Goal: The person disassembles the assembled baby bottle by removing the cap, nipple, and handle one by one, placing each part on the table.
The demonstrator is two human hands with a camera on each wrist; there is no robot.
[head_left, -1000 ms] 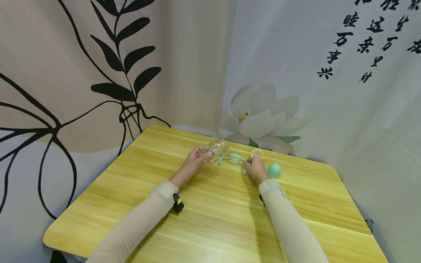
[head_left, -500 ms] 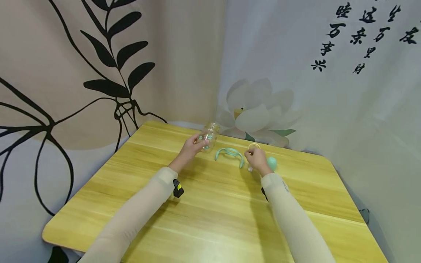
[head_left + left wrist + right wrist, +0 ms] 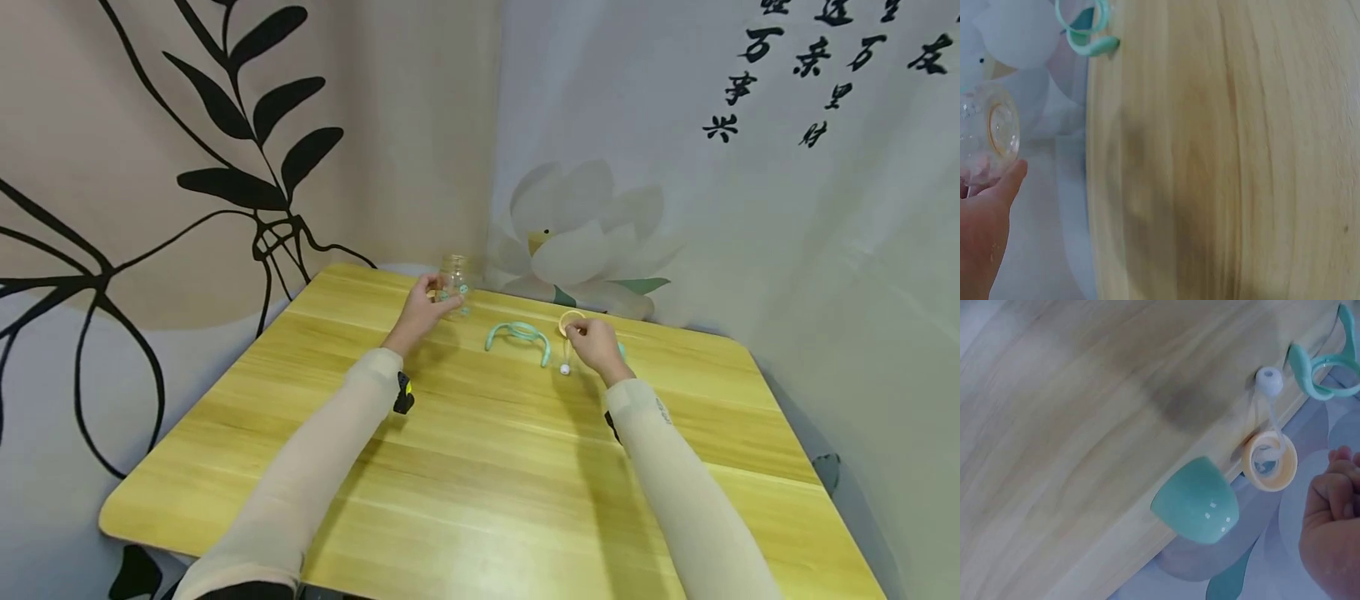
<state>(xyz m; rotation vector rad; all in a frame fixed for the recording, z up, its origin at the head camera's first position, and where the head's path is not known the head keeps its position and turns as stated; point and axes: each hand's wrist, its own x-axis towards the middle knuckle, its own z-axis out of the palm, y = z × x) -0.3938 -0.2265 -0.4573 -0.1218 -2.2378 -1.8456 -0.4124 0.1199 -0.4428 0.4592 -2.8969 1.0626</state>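
Observation:
In the head view my left hand (image 3: 422, 314) grips a clear bottle (image 3: 459, 283) with small green printed faces, its neck pointing up near the table's back edge. My right hand (image 3: 598, 348) is beside an orange-yellow ring (image 3: 1288, 464); a thin straw with a white ball end (image 3: 1269, 381) runs from this ring onto the table. In the right wrist view its fingers are curled and stand apart from the ring; I cannot tell whether anything is between them. A mint-green two-armed handle (image 3: 546, 354) lies between my hands. A mint-green dome cap (image 3: 1194, 503) is partly hidden by my right hand in the head view.
The wooden table (image 3: 480, 467) ends at the back against a printed curtain (image 3: 420, 150). Its front part stretches out between my sleeves (image 3: 337, 450). Each wrist wears a small black camera (image 3: 404, 393).
My left hand has carried the bottle left and back, turning it from tilted to upright. My right hand has moved away from the green handle, so the straw's white end now shows.

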